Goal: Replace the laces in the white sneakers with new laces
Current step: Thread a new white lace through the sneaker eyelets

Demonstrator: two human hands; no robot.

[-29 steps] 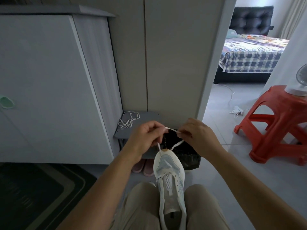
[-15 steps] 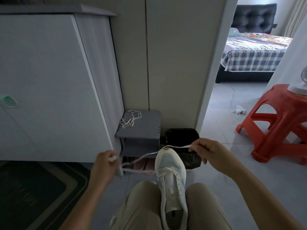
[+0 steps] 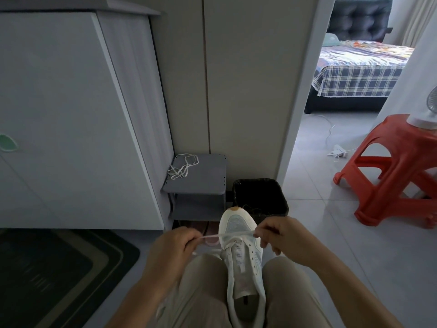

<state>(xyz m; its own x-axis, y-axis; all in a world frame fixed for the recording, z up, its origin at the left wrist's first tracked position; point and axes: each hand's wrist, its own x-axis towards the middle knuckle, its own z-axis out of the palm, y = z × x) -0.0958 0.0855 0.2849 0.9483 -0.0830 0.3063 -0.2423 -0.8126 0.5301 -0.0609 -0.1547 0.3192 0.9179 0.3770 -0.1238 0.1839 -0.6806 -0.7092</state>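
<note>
A white sneaker point(image 3: 243, 261) stands between my knees, toe pointing away from me. A white lace point(image 3: 233, 233) stretches level across its front, just above the lowest eyelets. My left hand point(image 3: 176, 250) pinches one end of the lace to the left of the shoe. On the shoe's right side, my right hand point(image 3: 277, 235) pinches the other end. A second loose white lace point(image 3: 183, 165) lies tangled on the small grey shelf point(image 3: 205, 181) by the wall.
A black bin point(image 3: 260, 197) stands just beyond the shoe's toe. Pink slippers point(image 3: 208, 233) sit under the grey shelf. A tall white cabinet point(image 3: 71, 114) fills the left, a dark mat point(image 3: 59, 275) lies lower left, and a red plastic stool point(image 3: 397, 171) stands at right.
My hands spread wide, pulling the lace ends outward, then came back in. They now hold the lace taut across the shoe, lower and closer to me than a second ago.
</note>
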